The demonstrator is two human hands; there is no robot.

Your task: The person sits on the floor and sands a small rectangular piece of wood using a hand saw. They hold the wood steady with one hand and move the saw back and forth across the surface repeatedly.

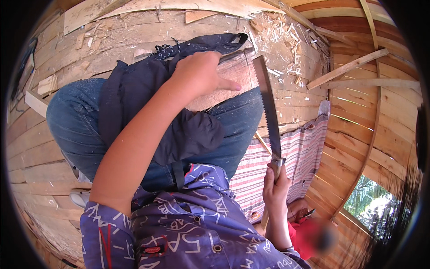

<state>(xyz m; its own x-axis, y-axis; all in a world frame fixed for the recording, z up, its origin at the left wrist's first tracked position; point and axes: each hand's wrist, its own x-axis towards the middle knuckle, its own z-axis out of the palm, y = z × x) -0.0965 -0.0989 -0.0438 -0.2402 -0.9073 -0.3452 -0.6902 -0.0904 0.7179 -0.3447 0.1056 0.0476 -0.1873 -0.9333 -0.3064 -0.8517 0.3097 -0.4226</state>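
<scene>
My left hand (199, 76) grips a rough wooden block (239, 74) lying across my knee, its thumb stretched over the near face. A dark line runs across the block close to its right end. My right hand (276, 186) is wrapped round the handle of a hand saw (269, 105). The saw's long toothed blade points away from me, teeth facing left. Its far end is right at the block's right end; whether the teeth touch the wood I cannot tell. Dark cloth (134, 107) covers my lap beneath the block.
Wood shavings (291, 49) lie heaped on the plank floor (107, 49) beyond my knees. A striped mat (295, 152) is spread to my right, where another person in red (302, 237) is close by. Loose boards (347, 69) lean against the plank wall (349, 152).
</scene>
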